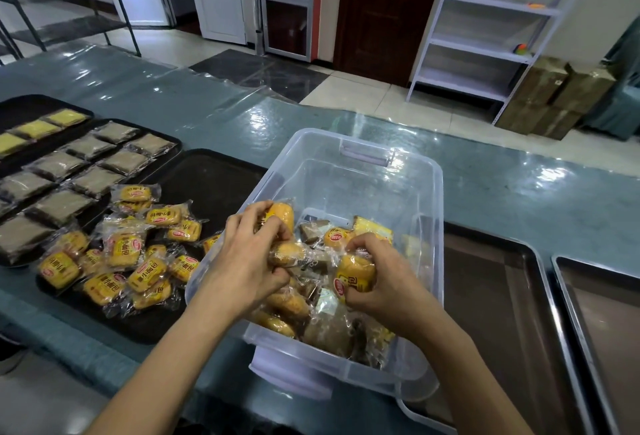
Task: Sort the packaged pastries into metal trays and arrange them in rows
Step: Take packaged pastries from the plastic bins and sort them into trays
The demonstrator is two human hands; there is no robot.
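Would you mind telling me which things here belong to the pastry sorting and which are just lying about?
Part of the job: clear bin of mixed packets, left hand, right hand, yellow bun packets, brown packets in rows, metal trays.

Lying about: white shelving, cardboard boxes, black trolley.

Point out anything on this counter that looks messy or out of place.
The yellow bread packets on the near dark tray lie in a loose heap, tilted and overlapping, unlike the brown packets set in rows behind them. The clear bin sits tilted, partly over that tray's edge. Nothing looks spilled or torn.
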